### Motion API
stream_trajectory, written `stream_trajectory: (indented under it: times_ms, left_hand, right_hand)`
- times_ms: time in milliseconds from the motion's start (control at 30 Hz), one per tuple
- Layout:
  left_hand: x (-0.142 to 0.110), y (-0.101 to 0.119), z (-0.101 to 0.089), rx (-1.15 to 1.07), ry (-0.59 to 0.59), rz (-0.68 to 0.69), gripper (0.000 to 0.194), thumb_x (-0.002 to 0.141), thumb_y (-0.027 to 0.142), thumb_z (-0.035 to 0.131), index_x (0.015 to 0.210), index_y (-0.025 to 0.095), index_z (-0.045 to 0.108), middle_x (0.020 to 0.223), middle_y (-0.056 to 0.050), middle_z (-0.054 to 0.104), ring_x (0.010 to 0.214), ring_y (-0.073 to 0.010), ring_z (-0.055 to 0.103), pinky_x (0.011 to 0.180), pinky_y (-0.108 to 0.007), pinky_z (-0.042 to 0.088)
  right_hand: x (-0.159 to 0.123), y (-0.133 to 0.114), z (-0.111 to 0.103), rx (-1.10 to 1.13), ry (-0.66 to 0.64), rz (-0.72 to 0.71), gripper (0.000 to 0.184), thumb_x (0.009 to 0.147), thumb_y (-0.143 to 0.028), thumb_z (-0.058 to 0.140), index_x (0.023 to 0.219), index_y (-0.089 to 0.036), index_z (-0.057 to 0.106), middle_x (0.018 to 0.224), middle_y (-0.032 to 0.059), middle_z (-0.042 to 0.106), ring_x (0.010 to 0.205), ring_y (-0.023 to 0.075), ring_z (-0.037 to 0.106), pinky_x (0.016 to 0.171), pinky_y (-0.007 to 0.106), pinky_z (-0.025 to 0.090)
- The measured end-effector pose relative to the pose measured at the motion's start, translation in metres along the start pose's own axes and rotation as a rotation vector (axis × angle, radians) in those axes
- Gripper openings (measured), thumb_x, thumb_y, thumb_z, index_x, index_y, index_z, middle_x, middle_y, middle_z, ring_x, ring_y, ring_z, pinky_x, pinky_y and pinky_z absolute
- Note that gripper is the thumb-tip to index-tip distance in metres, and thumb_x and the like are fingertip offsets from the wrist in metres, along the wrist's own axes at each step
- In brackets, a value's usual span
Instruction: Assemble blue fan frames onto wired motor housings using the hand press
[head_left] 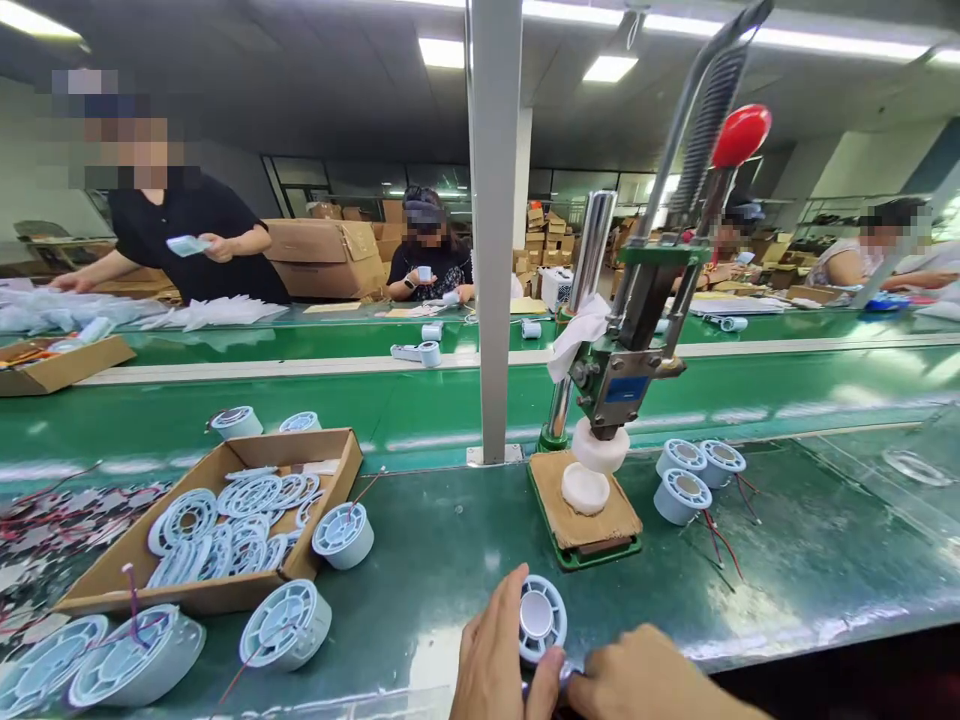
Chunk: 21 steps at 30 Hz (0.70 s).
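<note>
A round light-blue fan housing (553,622) with a spoked face and a silver disc at its centre is tilted upright at the table's front edge. My left hand (491,650) is closed around its left side, with the thumb across the lower front. Low against the housing, my right hand (637,675) is closed with its fingers curled; what they grip is hidden behind the knuckles. Beyond my hands stands a hand press (626,390) with a red-knobbed lever. Its white round pad (600,446) hangs over a white cup (585,488) on a brown-covered base (619,520).
Three housings (682,497) with wires sit right of the press. At left, a cardboard tray (337,460) holds spoked covers, with more housings (285,625) around it. A grey post (495,250) rises behind. Across the green conveyor (420,400), several people work.
</note>
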<state>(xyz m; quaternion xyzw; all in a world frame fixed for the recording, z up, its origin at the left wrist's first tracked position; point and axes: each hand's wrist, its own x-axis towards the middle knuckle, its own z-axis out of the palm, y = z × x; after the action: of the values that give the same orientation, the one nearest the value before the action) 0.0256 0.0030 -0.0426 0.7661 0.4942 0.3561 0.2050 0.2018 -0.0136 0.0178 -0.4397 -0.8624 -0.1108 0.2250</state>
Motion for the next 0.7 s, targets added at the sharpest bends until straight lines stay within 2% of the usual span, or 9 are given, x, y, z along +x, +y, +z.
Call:
stream_trajectory:
  times_ms: [33,67,133,200,267,333,400,533,700]
  left_hand:
    - [0.002,-0.001,-0.001,-0.021,0.008,-0.002,0.053,0.086,0.028,0.049,0.138,0.020,0.049,0.132,-0.010,0.062,0.115,-0.0274,0.061,0.099,-0.041,0.047]
    - [0.006,-0.001,-0.003,-0.042,0.009,-0.012,0.053,0.083,0.029,0.053,0.135,0.020,0.052,0.128,-0.010,0.065,0.112,-0.0276,0.063,0.098,-0.040,0.049]
    - [0.021,0.004,-0.010,-0.074,0.001,-0.066,0.053,0.077,0.030,0.060,0.129,0.019,0.058,0.122,-0.010,0.068,0.109,-0.0280,0.065,0.096,-0.039,0.050]
    - [0.047,0.017,-0.020,-0.093,-0.025,-0.132,0.050,0.075,0.031,0.063,0.124,0.020,0.062,0.118,-0.008,0.071,0.107,-0.0276,0.066,0.095,-0.038,0.051]
    - [0.081,0.034,-0.028,-0.127,-0.046,-0.152,0.047,0.076,0.032,0.065,0.121,0.021,0.063,0.113,-0.005,0.073,0.102,-0.0254,0.068,0.091,-0.036,0.052]
    - [0.114,0.051,-0.029,-0.192,-0.034,-0.117,0.044,0.077,0.033,0.066,0.119,0.021,0.063,0.109,-0.004,0.074,0.097,-0.0232,0.068,0.088,-0.034,0.052]
    - [0.142,0.062,-0.022,-0.276,-0.011,-0.071,0.043,0.076,0.032,0.067,0.116,0.019,0.064,0.107,-0.005,0.074,0.094,-0.0228,0.068,0.087,-0.034,0.052]
    - [0.173,0.069,0.004,-0.465,-0.100,0.000,0.049,0.073,0.027,0.070,0.120,0.014,0.061,0.110,-0.008,0.072,0.096,-0.0227,0.067,0.088,-0.034,0.052]
    - [0.179,0.069,0.022,-0.489,-0.232,0.019,0.043,0.076,0.029,0.069,0.116,0.013,0.063,0.102,-0.008,0.074,0.089,-0.0228,0.069,0.082,-0.034,0.055]
  right_hand:
    - [0.012,0.016,-0.033,-0.022,0.035,-0.054,0.022,0.073,-0.028,0.069,0.057,-0.023,0.055,0.045,-0.0034,0.055,0.035,0.0133,0.048,0.033,0.024,0.026]
    - [0.027,0.035,-0.070,-0.061,0.093,-0.018,0.007,0.075,-0.027,0.067,0.071,-0.025,0.062,0.061,-0.0005,0.065,0.049,0.0155,0.059,0.038,0.024,0.035]
    - [0.066,0.077,-0.146,-0.169,0.407,0.063,0.017,0.086,-0.025,0.056,0.100,-0.023,0.066,0.090,0.0049,0.069,0.076,0.0163,0.066,0.059,0.026,0.051]
    - [0.113,0.122,-0.208,-0.314,0.671,0.314,0.026,0.089,-0.026,0.056,0.113,-0.019,0.065,0.108,0.0085,0.065,0.104,0.0229,0.062,0.089,0.039,0.049]
    - [0.159,0.163,-0.242,-0.140,0.748,0.408,0.039,0.092,-0.029,0.051,0.126,-0.012,0.059,0.111,0.0079,0.062,0.110,0.0192,0.059,0.092,0.034,0.044]
    - [0.196,0.193,-0.250,0.003,0.700,0.433,0.058,0.096,-0.034,0.019,0.124,0.003,0.054,0.100,0.0063,0.063,0.087,0.0063,0.065,0.075,0.019,0.043]
    - [0.218,0.212,-0.241,0.150,0.720,0.426,0.071,0.093,-0.031,0.001,0.115,0.010,0.055,0.087,0.0034,0.063,0.065,-0.0026,0.062,0.060,0.012,0.036]
    - [0.228,0.224,-0.222,0.384,0.884,0.383,0.051,0.097,-0.029,0.021,0.101,0.002,0.062,0.072,-0.0012,0.059,0.054,-0.0010,0.060,0.052,0.009,0.030]
    - [0.229,0.224,-0.224,0.402,0.905,0.385,0.053,0.096,-0.032,0.020,0.095,0.000,0.062,0.068,-0.0034,0.056,0.054,-0.0028,0.058,0.052,0.008,0.028]
